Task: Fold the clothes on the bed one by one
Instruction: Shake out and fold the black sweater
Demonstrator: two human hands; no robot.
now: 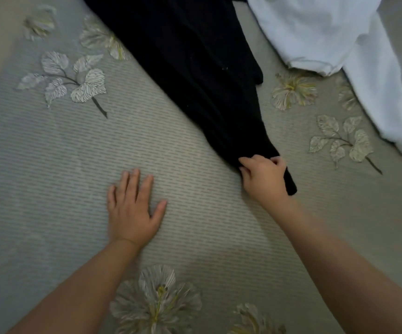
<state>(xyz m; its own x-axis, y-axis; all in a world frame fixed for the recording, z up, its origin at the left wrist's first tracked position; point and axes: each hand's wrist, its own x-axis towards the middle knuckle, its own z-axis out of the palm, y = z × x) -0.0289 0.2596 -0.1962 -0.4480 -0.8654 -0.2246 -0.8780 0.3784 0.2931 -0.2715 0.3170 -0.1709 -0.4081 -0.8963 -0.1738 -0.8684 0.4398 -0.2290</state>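
Right hand (pixel 263 179) bunching soft black garment (pixel 190 59)

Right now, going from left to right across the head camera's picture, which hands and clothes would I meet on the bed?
Left hand lying flat on the patterned grey-green bedspread → right hand gripping the narrow end of the long black garment → crumpled white garment at the far right.
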